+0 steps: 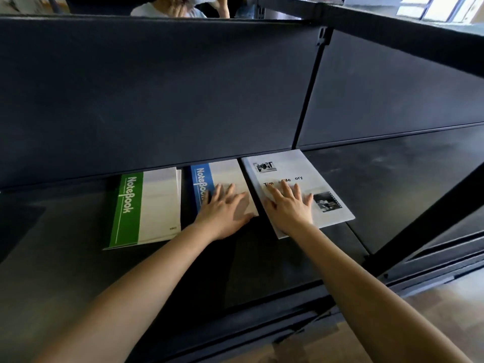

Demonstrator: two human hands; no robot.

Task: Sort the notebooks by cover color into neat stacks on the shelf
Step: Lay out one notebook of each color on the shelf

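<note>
Three notebook stacks lie side by side on the dark shelf [379,184]. At the left is a green-and-white notebook [146,208] with another white cover showing under it. In the middle lies a blue-and-white notebook [225,174]; my left hand [225,210] rests flat on it with fingers spread. To the right lies a grey-white notebook [288,166] with black lettering and two small photos; my right hand [290,205] presses flat on its cover. Neither hand grips anything.
A dark back panel [157,100] rises behind the notebooks, and an upper shelf edge runs across the top. A black diagonal frame post [429,216] stands at the right. Another person [167,9] is partly visible beyond the shelf. Wooden floor [432,310] shows below right.
</note>
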